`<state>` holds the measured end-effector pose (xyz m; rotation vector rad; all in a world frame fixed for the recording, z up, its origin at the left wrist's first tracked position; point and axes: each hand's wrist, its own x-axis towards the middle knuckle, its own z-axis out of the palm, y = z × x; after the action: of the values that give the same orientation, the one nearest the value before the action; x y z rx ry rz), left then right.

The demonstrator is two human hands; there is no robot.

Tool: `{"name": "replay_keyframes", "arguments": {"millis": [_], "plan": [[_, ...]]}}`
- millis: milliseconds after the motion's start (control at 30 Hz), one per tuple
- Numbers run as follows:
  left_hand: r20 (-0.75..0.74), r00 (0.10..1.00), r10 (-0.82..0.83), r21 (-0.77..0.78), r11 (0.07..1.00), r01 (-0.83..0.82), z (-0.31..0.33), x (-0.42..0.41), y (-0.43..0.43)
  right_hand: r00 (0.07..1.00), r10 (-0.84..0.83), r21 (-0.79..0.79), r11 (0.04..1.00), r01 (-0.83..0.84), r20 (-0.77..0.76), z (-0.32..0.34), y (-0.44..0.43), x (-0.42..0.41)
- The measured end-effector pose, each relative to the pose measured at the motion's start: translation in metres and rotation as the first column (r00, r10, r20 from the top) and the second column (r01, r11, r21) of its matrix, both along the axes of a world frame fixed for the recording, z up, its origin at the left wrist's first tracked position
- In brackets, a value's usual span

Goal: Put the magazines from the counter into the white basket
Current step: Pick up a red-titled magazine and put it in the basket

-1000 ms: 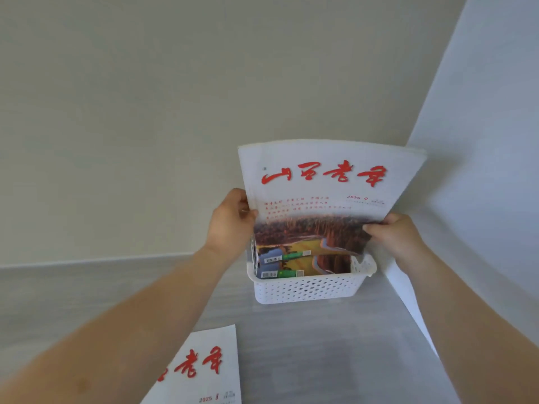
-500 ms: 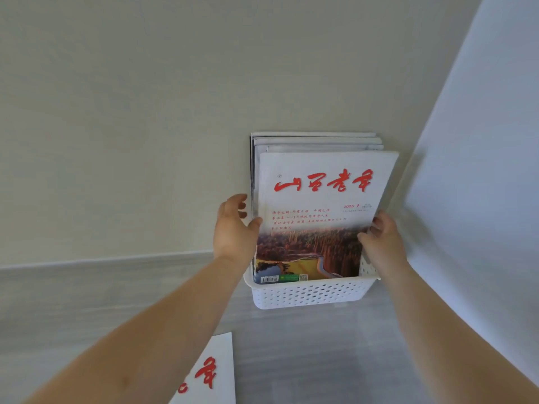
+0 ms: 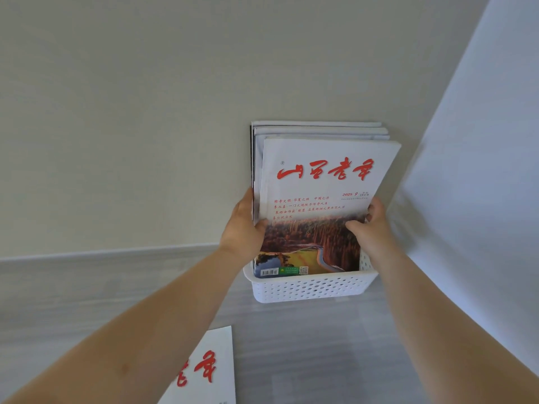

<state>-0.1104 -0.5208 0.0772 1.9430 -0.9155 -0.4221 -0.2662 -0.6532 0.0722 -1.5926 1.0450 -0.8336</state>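
Observation:
A white perforated basket [image 3: 312, 288] stands on the grey counter against the back wall. Several magazines stand upright in it, leaning on the wall. The front magazine [image 3: 320, 182] has a white cover with red brush lettering and a forest photo; its lower edge is inside the basket. My left hand [image 3: 243, 225] grips the left edge of the magazines with the thumb on the front cover. On the right edge of the front magazine is my right hand [image 3: 369, 225], thumb across the cover. Another magazine [image 3: 208, 371] with the same red lettering lies flat on the counter at the bottom.
The grey wood-grain counter [image 3: 320, 354] runs to a pale back wall [image 3: 145, 112]. A white side wall [image 3: 481, 199] rises close to the right of the basket, forming a corner.
The front magazine has gone down into the basket and now stands upright against the others. Both hands stay on its side edges, my left fingers now wrapped around the stack.

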Motion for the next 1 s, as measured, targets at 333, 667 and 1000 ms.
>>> {"name": "replay_keyframes", "arguments": {"millis": [333,667,1000], "plan": [[-0.026,0.983,0.180,0.134,0.975,-0.175,-0.028,0.012,0.154,0.995,-0.094,-0.147,0.985,0.090,-0.020,-0.007,0.096,-0.032],[-0.023,0.961,0.275,0.436,0.868,-0.238,-0.081,-0.016,0.330,0.725,0.327,-0.035,0.900,-0.435,-0.606,-0.090,0.297,-0.045],[0.139,0.987,0.081,0.605,0.782,-0.149,-0.094,-0.041,0.339,0.460,0.276,-0.027,0.834,-0.551,-0.844,-0.105,0.344,-0.057]]}}
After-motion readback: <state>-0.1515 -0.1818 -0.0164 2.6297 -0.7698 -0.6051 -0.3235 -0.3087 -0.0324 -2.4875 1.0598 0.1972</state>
